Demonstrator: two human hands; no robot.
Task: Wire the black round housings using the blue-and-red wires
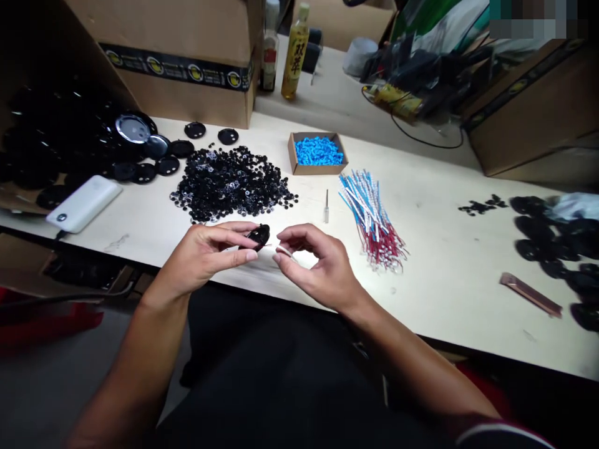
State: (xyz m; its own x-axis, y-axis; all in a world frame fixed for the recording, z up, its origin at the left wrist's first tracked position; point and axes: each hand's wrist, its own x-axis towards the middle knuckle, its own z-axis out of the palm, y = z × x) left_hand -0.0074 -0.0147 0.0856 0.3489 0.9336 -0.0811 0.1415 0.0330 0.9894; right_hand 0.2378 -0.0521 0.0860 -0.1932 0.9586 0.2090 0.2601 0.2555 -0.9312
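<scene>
My left hand point(210, 252) is closed around a round black plastic part point(260, 236), tilted up between thumb and fingers. A short, thin reddish wire end pokes out beside this part toward the right. Across a small gap, my right hand point(316, 262) pinches a thin pale wire point(286, 252) between thumb and fingertips; much of it is hidden by the hand. Both hands are just above the table's front edge. Behind them lie a heap of small black and clear discs point(234, 187) and a small screwdriver point(326, 207).
A bundle of red, white and blue wires point(374, 221) lies right of the screwdriver. Behind is a small carton point(294, 163) of blue pieces. A white power bank point(85, 204) sits left; black round parts point(528, 227) and a brown bar point(530, 295) lie right. Bottles point(294, 56) stand behind.
</scene>
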